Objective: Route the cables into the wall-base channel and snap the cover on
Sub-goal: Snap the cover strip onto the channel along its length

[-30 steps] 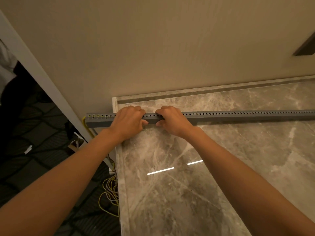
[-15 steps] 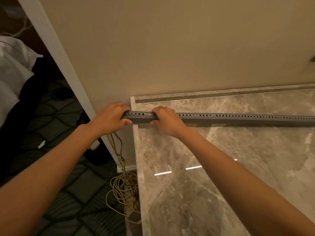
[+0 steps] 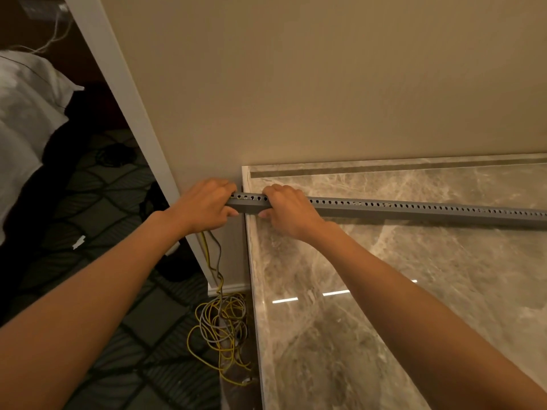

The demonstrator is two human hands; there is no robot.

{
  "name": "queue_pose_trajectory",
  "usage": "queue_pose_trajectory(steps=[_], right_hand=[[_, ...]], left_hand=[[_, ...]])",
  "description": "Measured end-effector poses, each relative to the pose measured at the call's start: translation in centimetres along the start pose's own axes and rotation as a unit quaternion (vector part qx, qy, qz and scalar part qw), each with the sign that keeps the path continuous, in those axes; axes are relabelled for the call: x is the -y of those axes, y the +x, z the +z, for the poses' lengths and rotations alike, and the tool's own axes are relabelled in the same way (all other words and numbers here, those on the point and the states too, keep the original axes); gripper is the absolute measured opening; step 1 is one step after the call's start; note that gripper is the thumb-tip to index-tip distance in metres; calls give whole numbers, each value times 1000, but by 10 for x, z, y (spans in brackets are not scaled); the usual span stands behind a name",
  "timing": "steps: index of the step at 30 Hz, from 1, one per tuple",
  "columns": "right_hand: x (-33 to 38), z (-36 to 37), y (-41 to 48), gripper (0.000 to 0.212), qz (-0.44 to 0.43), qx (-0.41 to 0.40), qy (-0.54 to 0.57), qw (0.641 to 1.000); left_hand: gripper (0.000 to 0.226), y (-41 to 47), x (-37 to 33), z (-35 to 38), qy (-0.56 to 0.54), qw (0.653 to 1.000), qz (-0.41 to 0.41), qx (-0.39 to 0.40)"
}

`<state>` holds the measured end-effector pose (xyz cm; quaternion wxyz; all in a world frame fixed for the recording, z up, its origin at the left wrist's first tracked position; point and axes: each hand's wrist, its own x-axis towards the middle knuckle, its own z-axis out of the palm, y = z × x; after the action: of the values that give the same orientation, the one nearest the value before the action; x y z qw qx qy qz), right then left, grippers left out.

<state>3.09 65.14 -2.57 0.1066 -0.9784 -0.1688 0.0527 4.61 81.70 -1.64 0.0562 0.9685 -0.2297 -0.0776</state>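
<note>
A long grey perforated cable channel (image 3: 414,210) lies across the marble surface (image 3: 414,291), a little in front of the beige wall. My left hand (image 3: 204,207) is closed around its left end, which reaches just past the marble's left edge. My right hand (image 3: 288,213) grips the channel right beside it, fingers over the top. Yellow and grey cables (image 3: 211,255) hang from under my left hand down to a loose coil (image 3: 220,327) on the floor.
A white door frame (image 3: 130,113) runs diagonally at the left of the wall. Beyond it lie dark patterned carpet (image 3: 97,202) and a white pillow (image 3: 26,113). A recessed groove (image 3: 384,170) runs along the marble's back edge by the wall.
My left hand slid left along the channel to its end. My view shifted left, showing more of the cable coil and the carpet. My right hand kept its grip.
</note>
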Motion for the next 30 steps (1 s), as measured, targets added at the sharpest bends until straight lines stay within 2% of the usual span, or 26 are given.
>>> queue_pose_trajectory(steps=[7,12,24,30], right_hand=[[-2,-6,0,29,16,6,63,998],[6,-1,2,32,17,-11,66,998],[17,0,5,24,26,-36,93,995],[11,-2,2,20,11,-25,112,993]], left_hand=[[34,-1,13,-8,-122,992,-33,-22],[44,-11,30,-12,-157,984,-85,-23],[39,-10,30,-8,-135,986,-87,-48],[29,-10,19,-17,-57,995,-82,7]])
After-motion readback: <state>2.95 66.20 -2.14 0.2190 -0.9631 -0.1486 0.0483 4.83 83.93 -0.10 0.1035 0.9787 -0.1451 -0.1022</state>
